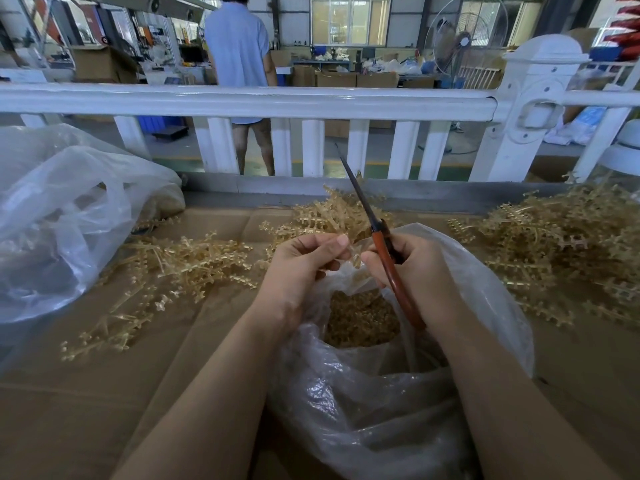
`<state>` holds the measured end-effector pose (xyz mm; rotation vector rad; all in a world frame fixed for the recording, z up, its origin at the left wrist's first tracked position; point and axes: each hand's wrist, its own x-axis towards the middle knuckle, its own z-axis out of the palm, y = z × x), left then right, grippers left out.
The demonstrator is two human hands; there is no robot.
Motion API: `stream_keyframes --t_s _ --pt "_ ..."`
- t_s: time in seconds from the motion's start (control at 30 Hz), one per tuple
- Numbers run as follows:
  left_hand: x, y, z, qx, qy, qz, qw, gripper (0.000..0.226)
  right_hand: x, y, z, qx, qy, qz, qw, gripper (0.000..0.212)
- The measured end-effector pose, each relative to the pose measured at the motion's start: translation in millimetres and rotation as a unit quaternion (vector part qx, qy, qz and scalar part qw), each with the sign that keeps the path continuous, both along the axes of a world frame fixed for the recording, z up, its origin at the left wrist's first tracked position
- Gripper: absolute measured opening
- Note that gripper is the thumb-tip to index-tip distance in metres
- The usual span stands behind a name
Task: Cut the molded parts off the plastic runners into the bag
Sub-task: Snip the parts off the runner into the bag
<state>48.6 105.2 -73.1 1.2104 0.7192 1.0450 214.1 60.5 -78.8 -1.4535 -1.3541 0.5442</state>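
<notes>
- Over the bag (398, 393) at lower centre, the left hand (304, 261) pinches a small runner (355, 259); the right hand (412, 268) grips scissors (379, 244), blades up and away from the runner.
- Judged mid-cycle: next, bring the blades onto the runner so parts (360, 320) drop into the bag.
- Uncut runners (561, 244) lie at right on the surface (86, 410).
- No writing readable.

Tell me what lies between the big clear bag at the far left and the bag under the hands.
In the head view, loose amber runners lie scattered on bare cardboard between the left bag and the open bag.
</notes>
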Motion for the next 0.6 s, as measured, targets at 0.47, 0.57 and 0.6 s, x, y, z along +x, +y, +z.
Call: stream_keyframes --t_s 0.47,0.57,0.6 --pt "2.5 2.4 -3.0 0.048 -0.017 0.049 0.997 0.01 2.2 2.8 -6.0 0.008 -0.084 -0.044 0.996 0.015" --pt "2.0 5.0 -4.3 0.046 -0.025 0.088 0.995 0.011 2.2 -0.5 -5.4 0.028 -0.115 -0.041 0.992 0.03" --pt "1.0 5.9 -4.6 0.042 -0.029 0.101 0.994 0.011 2.6 -2.1 -4.8 0.035 -0.13 -0.036 0.99 0.04"
